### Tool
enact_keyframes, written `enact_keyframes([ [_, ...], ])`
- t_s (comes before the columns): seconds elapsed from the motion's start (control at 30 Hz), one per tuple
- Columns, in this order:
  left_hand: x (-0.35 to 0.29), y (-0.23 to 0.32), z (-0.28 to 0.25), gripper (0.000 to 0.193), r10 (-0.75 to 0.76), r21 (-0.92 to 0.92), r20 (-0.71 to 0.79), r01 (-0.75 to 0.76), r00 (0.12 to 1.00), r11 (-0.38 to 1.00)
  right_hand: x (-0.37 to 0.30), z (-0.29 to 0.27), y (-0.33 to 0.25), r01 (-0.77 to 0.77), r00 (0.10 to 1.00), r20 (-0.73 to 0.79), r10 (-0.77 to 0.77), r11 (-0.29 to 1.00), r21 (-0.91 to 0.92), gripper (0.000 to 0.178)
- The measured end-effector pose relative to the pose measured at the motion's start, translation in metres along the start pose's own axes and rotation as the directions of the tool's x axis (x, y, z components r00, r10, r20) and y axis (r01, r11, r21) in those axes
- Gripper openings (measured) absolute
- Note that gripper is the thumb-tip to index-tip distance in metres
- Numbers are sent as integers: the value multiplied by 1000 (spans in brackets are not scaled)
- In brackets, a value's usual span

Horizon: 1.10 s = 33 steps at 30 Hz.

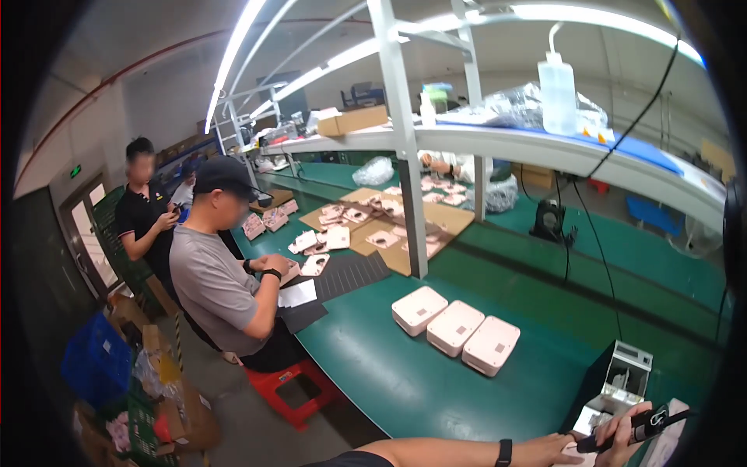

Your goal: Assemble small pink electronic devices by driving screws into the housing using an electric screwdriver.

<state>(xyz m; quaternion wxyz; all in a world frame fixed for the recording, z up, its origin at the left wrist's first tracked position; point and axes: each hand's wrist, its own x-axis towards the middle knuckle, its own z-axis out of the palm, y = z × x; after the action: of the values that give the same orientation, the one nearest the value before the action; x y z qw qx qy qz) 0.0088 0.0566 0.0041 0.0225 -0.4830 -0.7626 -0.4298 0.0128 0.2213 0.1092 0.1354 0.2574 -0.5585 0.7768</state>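
At the lower right of the frame, the fingers of the right hand (623, 434) are wrapped round a black cylindrical tool (647, 426), its narrow end slanting down and leftward to a pale pink part (576, 454). The fingers of the left hand (549, 450) are on that part at the lower edge; whether they grip it or only press down, I cannot tell. It looks held to stop it shifting under the tool.

Just above, a black-and-silver box (632, 355) stands on the green counter (366, 362), perhaps for easy reach. Right of centre, three pink housings (457, 328) lie flat in a slanting row, probably to keep them orderly and off one another.

Farther out, left of centre, a co-worker in a grey shirt (208, 272) handles another pink piece. Near the centre, loose pink parts lie on cardboard (442, 221), which may guard their finish.
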Motion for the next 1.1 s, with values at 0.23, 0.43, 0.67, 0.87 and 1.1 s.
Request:
enact_keyframes([
  [0.23, 16, -11, 18, 83, 17, -114, -4, -17, 1000, 993, -14, -23, 14, -83, 952, -304, 32, 984, -155, 15],
  [0.43, 0, -17, -9, 85, -31, 11, 21, 31, 999, 999, 13, 13, -1, -156, 982, -120, 148, 986, -64, 21],
  [0.67, -16, -10, -16, 89, -150, 143, 144, 130, 978, 981, 17, -13, -35, 24, 971, -233, -51, 993, -119, 19],
  [0.87, -16, -8, -21, 90, -146, 150, 118, 127, 982, 980, 34, -24, -21, 24, 966, -245, -80, 975, -221, 18],
  [1.1, -11, -9, -23, 89, -161, 145, 124, 143, 979, 979, 29, -26, -24, -103, 965, -255, 54, 977, -184, 19],
])
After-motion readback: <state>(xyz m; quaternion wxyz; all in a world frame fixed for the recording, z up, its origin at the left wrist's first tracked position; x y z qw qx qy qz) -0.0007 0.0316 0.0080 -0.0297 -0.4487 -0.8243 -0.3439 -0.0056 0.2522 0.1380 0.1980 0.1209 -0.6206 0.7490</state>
